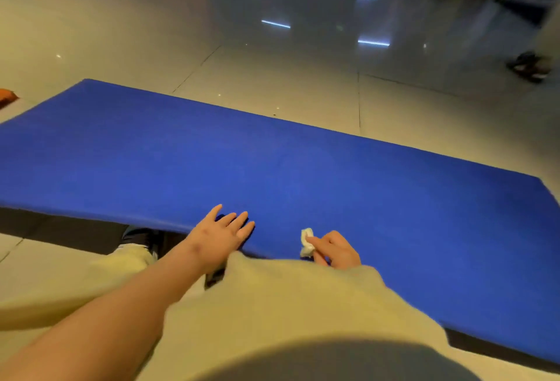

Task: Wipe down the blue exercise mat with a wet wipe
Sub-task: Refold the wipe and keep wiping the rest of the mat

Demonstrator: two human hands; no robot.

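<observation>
Blue exercise mat (272,162) lies flat on the tiled floor (272,77), running diagonally across the view. Left hand (222,230) spread flat, fingers straight, resting on the mat's near edge. Right hand (336,250) curled, pinching a crumpled white wet wipe (306,242) against the mat near that same edge, just right of the left hand. Beige trouser knee (288,289) overlaps the mat edge. Dark shoes (528,66) sit on the floor far right, blurred.
</observation>
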